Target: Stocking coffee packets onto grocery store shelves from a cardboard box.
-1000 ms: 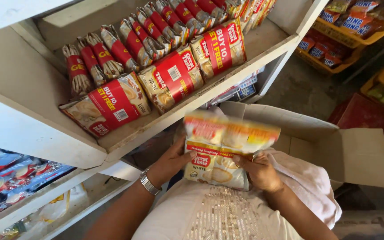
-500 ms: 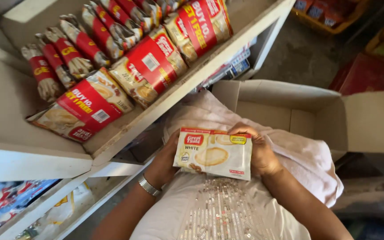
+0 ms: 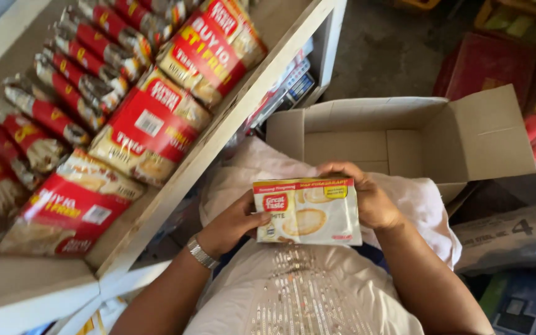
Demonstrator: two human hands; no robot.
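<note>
Wooden shelf (image 3: 175, 186) slanting across the left, stocked with big red-and-yellow multipacks (image 3: 150, 127) along its front edge and rows of narrow red sachet strips (image 3: 63, 99) behind those. Open cardboard box (image 3: 404, 142) to the right of the shelf, flaps up, bare bottom showing. Red crate (image 3: 485, 62) beyond the box, well away from the shelf. Pale cloth (image 3: 429, 205) draped over the lap, between shelf and box. White coffee sachet pack (image 3: 308, 211) with a red-and-yellow top band, held flat over that cloth, just right of the shelf's front edge and near the box's near wall. Left hand (image 3: 231, 226) grasping the pack's left end, thumb on its face. Right hand (image 3: 364, 195) clasping the right end, fingers curled over the top edge. Metal watch (image 3: 201, 253) on the left wrist.
</note>
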